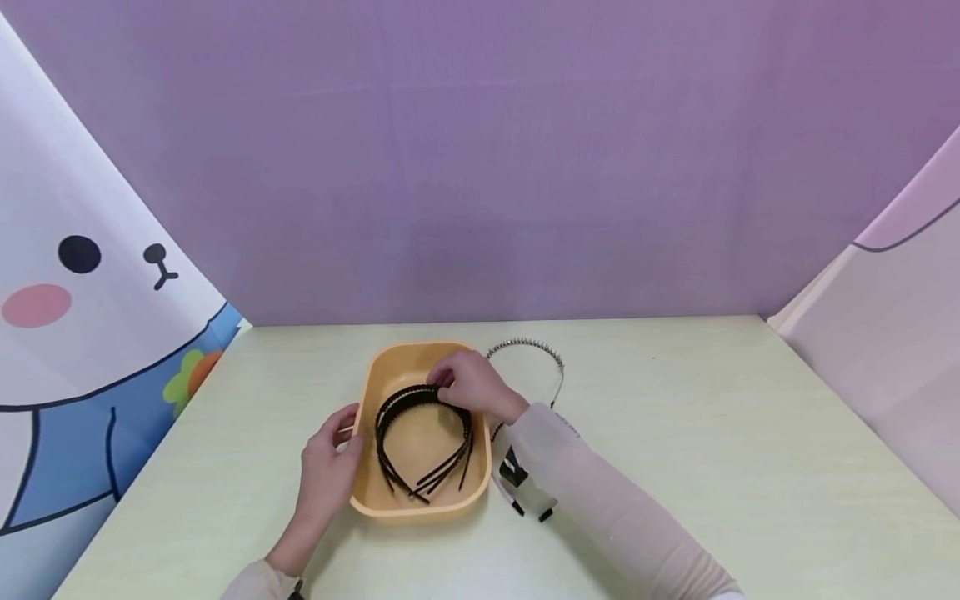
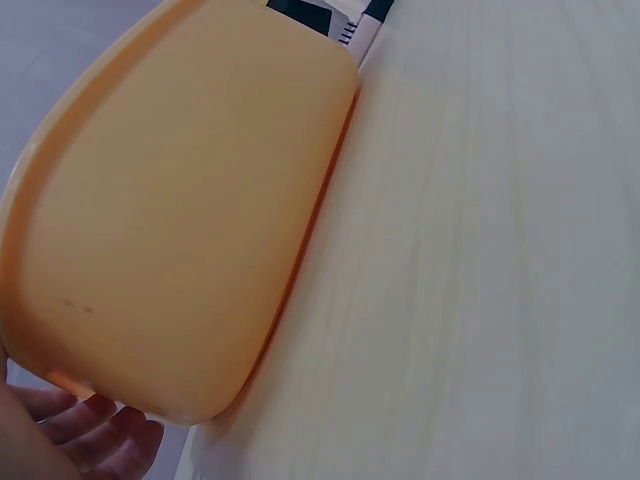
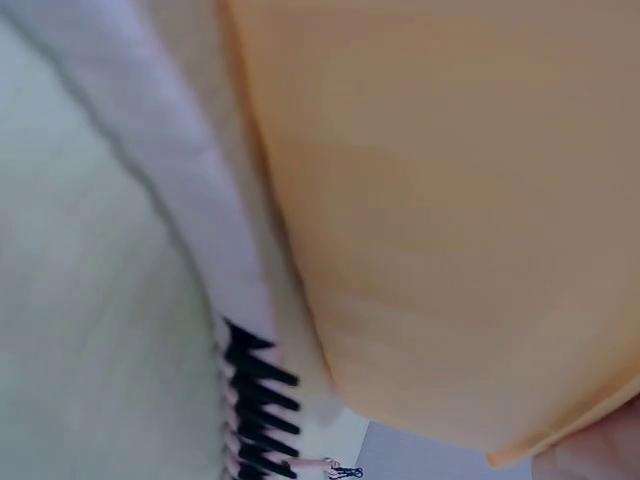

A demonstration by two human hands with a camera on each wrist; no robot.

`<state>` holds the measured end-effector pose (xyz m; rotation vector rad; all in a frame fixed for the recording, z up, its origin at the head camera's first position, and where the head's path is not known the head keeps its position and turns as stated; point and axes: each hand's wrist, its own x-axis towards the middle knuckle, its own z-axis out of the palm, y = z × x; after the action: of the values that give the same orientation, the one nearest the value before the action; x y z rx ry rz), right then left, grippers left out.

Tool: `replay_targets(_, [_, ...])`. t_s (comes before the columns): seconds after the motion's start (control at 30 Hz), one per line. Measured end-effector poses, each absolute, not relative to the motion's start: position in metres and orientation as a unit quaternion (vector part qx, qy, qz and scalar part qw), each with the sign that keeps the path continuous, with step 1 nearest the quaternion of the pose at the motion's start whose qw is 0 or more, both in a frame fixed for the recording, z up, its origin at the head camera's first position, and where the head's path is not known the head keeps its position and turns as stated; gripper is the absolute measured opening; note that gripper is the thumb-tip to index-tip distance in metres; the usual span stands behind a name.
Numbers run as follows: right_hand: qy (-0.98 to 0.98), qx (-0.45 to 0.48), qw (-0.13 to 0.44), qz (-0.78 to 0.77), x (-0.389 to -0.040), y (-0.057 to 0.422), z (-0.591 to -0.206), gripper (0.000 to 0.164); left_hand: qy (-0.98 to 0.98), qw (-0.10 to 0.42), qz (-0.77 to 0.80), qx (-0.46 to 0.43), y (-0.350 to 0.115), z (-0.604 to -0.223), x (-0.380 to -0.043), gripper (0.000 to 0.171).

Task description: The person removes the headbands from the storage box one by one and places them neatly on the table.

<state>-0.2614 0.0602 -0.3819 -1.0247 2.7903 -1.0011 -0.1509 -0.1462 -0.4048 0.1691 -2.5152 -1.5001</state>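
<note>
A yellow-orange plastic basin (image 1: pixel 408 504) stands on the table with several thin black headbands (image 1: pixel 386 433) lying overlapped inside it. My left hand (image 1: pixel 330 458) holds the basin's left side, its fingers bent at the rim; the left wrist view shows the fingers (image 2: pixel 110 440) beneath the basin's edge. Reaching over the right side, my right hand (image 1: pixel 472 383) pinches the top of the black headbands between thumb and fingers. In the right wrist view the basin wall (image 3: pixel 450 220) hides most of that hand.
Right of the basin lies a toothed metal headband (image 1: pixel 558 358), partly covered by my right sleeve (image 1: pixel 600 500). Black-tipped headband ends (image 1: pixel 517 507) and a black piece (image 1: pixel 513 471) show beside it. A purple backdrop (image 1: pixel 480 167) rises behind the table (image 1: pixel 750 458).
</note>
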Motion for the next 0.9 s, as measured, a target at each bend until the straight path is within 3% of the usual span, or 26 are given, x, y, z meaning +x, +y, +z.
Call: replay_targets(0.9, [0.877,-0.289,0.043,-0.382,-0.269,0.084,-0.35,0.02,-0.854,0.095,-0.509,0.06,-0.147,-0.401,-0.151,0.042])
